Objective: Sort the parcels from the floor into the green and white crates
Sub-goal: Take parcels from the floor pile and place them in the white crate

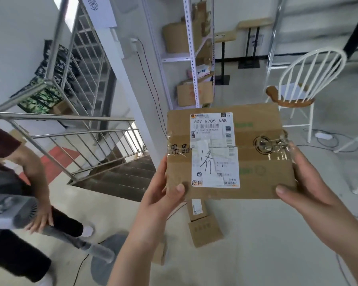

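Observation:
I hold a flat cardboard parcel (256, 141) in front of me, well above the floor. It is taped across the middle and carries a white shipping label facing up. My left hand (163, 190) grips its left edge, thumb on top. On the right edge sits my right hand (304, 182), thumb on the top face. Two smaller cardboard parcels (205, 230) lie on the floor below it, and another small one (160, 252) shows beside my left forearm. No green or white crate is in view.
A second person (19, 203) sits at the left, one hand on a grey standing fan (15, 209). A steel railing (81, 137) guards an open stairwell. White shelving (192, 58) with boxes stands behind; a white chair (302, 89) and floor cables at right.

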Demonstrator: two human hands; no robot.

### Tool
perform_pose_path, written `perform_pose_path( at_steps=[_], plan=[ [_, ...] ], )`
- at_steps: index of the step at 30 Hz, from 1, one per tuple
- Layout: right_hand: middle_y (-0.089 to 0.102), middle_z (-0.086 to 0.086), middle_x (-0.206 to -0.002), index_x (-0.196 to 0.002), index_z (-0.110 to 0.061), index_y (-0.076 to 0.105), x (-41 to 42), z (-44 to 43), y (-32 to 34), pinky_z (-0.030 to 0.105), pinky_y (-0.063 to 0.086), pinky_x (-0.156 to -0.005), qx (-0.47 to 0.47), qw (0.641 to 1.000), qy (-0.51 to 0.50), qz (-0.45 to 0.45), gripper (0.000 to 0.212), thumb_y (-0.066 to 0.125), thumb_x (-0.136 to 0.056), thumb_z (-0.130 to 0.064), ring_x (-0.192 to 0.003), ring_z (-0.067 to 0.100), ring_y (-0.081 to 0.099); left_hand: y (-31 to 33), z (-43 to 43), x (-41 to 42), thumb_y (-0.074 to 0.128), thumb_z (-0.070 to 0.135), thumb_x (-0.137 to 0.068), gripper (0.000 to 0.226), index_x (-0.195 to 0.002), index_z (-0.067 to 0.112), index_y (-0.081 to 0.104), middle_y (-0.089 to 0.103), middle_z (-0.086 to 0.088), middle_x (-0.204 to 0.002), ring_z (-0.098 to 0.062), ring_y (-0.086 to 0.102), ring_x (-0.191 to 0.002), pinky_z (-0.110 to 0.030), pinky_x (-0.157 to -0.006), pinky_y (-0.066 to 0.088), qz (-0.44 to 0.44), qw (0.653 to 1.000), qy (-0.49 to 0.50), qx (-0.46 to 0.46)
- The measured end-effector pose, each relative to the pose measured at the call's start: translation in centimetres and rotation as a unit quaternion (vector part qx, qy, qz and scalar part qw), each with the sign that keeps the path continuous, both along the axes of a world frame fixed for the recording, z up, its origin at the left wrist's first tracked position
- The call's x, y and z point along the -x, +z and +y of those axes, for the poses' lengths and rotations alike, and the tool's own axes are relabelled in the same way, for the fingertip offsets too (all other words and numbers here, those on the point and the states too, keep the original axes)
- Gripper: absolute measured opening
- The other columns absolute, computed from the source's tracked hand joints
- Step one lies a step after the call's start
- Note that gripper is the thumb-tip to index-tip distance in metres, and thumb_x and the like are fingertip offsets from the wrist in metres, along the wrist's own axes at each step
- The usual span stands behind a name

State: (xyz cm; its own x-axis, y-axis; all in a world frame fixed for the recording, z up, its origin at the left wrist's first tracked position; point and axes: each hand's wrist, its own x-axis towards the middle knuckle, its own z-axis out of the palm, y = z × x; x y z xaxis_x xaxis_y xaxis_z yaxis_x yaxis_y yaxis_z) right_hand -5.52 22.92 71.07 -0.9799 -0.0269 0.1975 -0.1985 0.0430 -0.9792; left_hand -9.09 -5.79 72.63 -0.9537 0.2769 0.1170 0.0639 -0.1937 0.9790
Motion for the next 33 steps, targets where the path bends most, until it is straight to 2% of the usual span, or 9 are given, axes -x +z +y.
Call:
perform_pose_path(
  at_steps=[4,6,11,16,18,20,24,29,33],
  plan=[
    [0.042,-0.017,-0.146,-0.144,-0.050,0.022,-1.7,4.0,1.0,0.030,0.042,-0.099,-0.023,0.998,-0.041,0.035,0.079,0.067,-0.084,-0.029,-0.134,0.006,0.041,0.9,4.2,0.5,0.071,0.034,-0.078,0.059,-0.129,0.054,0.049,0.059,0.009,-0.132,-0.015,0.058,-0.121,-0.025,-0.086,0.053,0.017,0.999,-0.042,-0.008],
    [0.041,-0.015,-0.147,-0.145,-0.048,0.021,-3.3,6.1,1.4,0.030,0.043,-0.098,-0.029,0.996,-0.077,0.045,0.080,0.065,-0.082,-0.028,-0.134,0.009,0.041,1.4,6.7,0.9,0.070,0.033,-0.077,0.060,-0.129,0.054,0.049,0.059,0.010,-0.131,-0.015,0.057,-0.121,-0.027,-0.091,0.052,0.016,0.997,-0.075,-0.007],
    [0.037,-0.010,-0.150,-0.147,-0.043,0.021,-8.4,9.3,2.3,0.036,0.044,-0.097,-0.017,0.981,-0.180,0.071,0.088,0.073,-0.076,-0.048,-0.136,0.012,0.039,2.7,12.6,2.5,0.063,0.019,-0.082,0.070,-0.143,0.038,0.036,0.054,0.006,-0.139,-0.016,0.054,-0.125,-0.033,-0.102,0.045,0.027,0.981,-0.191,0.006],
    [0.038,-0.014,-0.149,-0.147,-0.042,0.024,-15.5,9.9,2.6,0.040,0.047,-0.092,-0.014,0.937,-0.338,0.084,0.088,0.074,-0.075,-0.049,-0.134,0.008,0.042,3.8,18.6,3.4,0.076,0.029,-0.071,0.071,-0.132,0.049,0.044,0.063,0.010,-0.126,-0.014,0.062,-0.114,-0.024,-0.087,0.053,0.035,0.943,-0.330,0.030],
    [0.038,-0.012,-0.150,-0.147,-0.041,0.023,-18.9,9.5,2.4,0.042,0.043,-0.095,-0.013,0.917,-0.388,0.088,0.088,0.074,-0.076,-0.048,-0.135,0.010,0.040,4.1,21.2,2.9,0.078,0.037,-0.066,0.070,-0.125,0.055,0.046,0.066,0.008,-0.120,-0.012,0.064,-0.109,-0.019,-0.081,0.053,0.060,0.915,-0.396,0.049],
    [0.038,-0.011,-0.150,-0.147,-0.040,0.025,-22.7,8.8,2.3,0.039,0.042,-0.098,-0.008,0.892,-0.442,0.096,0.088,0.075,-0.075,-0.045,-0.136,0.011,0.040,4.1,23.9,1.6,0.078,0.037,-0.064,0.067,-0.121,0.056,0.047,0.068,0.006,-0.116,-0.013,0.065,-0.106,-0.018,-0.077,0.052,0.078,0.885,-0.456,0.057],
    [0.036,-0.012,-0.151,-0.147,-0.041,0.024,-31.0,5.9,2.4,0.033,0.043,-0.099,0.003,0.836,-0.538,0.103,0.085,0.073,-0.078,-0.041,-0.134,0.010,0.041,3.8,29.2,-3.7,0.078,0.039,-0.066,0.069,-0.123,0.056,0.042,0.067,0.006,-0.116,-0.012,0.065,-0.106,-0.015,-0.077,0.051,0.102,0.800,-0.586,0.076],
    [0.033,-0.010,-0.153,-0.149,-0.039,0.018,-42.0,1.2,2.4,0.037,0.042,-0.099,-0.003,0.762,-0.641,0.087,0.085,0.071,-0.083,-0.034,-0.133,0.012,0.043,3.7,34.6,-14.3,0.078,0.040,-0.064,0.069,-0.120,0.058,0.039,0.067,0.005,-0.116,-0.015,0.066,-0.104,-0.018,-0.077,0.053,0.121,0.690,-0.709,0.083],
    [0.032,-0.015,-0.152,-0.148,-0.041,0.020,-50.6,-3.0,2.5,0.031,0.047,-0.094,-0.028,0.689,-0.719,0.083,0.084,0.072,-0.082,-0.032,-0.131,0.004,0.043,3.9,37.1,-24.5,0.080,0.042,-0.062,0.072,-0.119,0.058,0.038,0.064,0.001,-0.120,-0.016,0.066,-0.104,-0.019,-0.079,0.053,0.125,0.597,-0.789,0.079]
  ],
)
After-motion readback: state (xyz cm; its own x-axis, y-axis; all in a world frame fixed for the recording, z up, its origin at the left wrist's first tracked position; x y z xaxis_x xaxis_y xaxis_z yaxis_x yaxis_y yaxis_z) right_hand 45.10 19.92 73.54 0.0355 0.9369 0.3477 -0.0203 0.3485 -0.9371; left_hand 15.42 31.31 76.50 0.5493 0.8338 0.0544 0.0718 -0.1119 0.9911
